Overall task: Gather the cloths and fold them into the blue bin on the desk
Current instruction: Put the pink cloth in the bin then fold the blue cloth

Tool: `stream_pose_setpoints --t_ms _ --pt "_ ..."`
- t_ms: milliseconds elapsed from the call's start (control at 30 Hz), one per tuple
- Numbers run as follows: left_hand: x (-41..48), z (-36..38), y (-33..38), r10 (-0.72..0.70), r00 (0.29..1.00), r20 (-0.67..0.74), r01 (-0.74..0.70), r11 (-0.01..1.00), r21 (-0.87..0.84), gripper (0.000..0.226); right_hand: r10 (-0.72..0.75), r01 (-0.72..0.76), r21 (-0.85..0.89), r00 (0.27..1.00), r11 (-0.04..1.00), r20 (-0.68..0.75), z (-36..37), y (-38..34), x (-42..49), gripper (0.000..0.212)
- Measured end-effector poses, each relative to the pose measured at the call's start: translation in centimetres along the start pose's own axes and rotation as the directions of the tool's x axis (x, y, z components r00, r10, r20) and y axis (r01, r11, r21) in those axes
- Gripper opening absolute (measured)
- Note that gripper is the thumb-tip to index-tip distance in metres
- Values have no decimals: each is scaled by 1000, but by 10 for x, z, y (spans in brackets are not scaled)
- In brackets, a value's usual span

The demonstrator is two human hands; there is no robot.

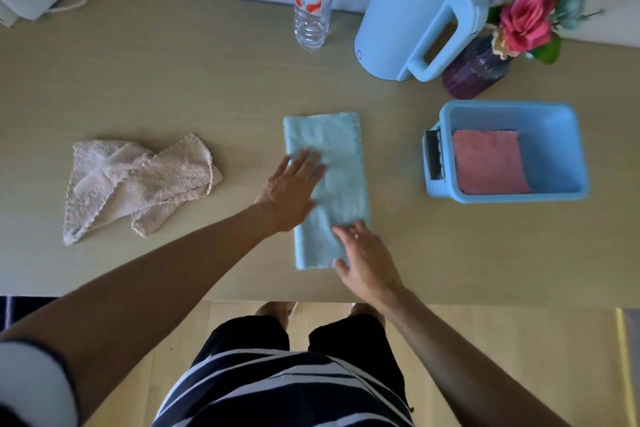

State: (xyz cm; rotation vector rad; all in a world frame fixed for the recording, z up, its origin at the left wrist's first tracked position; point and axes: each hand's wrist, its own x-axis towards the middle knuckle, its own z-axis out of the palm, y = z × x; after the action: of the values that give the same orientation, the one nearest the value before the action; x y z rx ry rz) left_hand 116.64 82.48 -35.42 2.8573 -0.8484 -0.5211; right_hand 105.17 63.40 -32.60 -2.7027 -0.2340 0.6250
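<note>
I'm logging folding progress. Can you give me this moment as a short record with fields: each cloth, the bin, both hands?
blue cloth: folded into a long strip, flat on the desk
pink cloth: folded, inside the bin
beige cloth: crumpled, unfolded, at left on the desk
bin: right of the blue cloth, holds only the pink cloth
left hand: open, flat on the blue cloth
right hand: open, on the strip's near end

folded cloth [489,163] in bin [568,149]; flat cloth [332,163] left of bin; crumpled cloth [138,180] farthest left
</note>
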Motion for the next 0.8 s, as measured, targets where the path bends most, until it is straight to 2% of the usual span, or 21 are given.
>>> stream_pose_setpoints --t_ms 67,200,267,333,400,467,533,600,633,667,733,800 --pt "0 -3 -3 119 993 3 -119 990 77 68 -103 104 -14 993 995 52 6 -3 -10 61" --pt "-23 -7 -6 330 935 -131 -318 942 106 49 -221 219 -179 975 959 7 7 9 -14 63" --pt "-39 -1 -8 402 907 -123 -395 915 78 36 -259 252 -205 966 946 -9 5 16 -9 55" --pt "-52 5 -12 426 897 -118 -424 905 41 30 -270 253 -211 961 944 -59 5 16 -3 38" --pt "-58 8 -14 389 912 -132 -394 919 -11 36 -216 198 -159 970 967 -108 3 11 6 18" --pt "-63 6 -15 326 942 -83 -334 933 -131 55 -66 69 33 993 997 -95 -4 4 14 4" --pt "-68 -2 -13 283 959 6 -270 920 -284 82 61 -61 271 998 961 6 -19 0 22 15" --pt "-70 -8 -8 236 969 66 -197 910 -364 99 89 -122 423 991 898 98 -37 -2 24 25" --pt "-71 -11 -4 195 978 66 -152 899 -411 95 82 -132 478 989 868 125 -46 -3 25 31" --pt "-70 -15 1 132 991 39 -97 870 -483 79 74 -142 533 987 834 146 -54 -4 24 35" --pt "-68 -25 12 -32 999 -12 16 751 -660 42 66 -143 623 987 769 145 -66 -6 24 35" --pt "-62 -34 19 -147 989 18 110 651 -751 31 104 -155 715 988 682 115 -73 -5 23 31"
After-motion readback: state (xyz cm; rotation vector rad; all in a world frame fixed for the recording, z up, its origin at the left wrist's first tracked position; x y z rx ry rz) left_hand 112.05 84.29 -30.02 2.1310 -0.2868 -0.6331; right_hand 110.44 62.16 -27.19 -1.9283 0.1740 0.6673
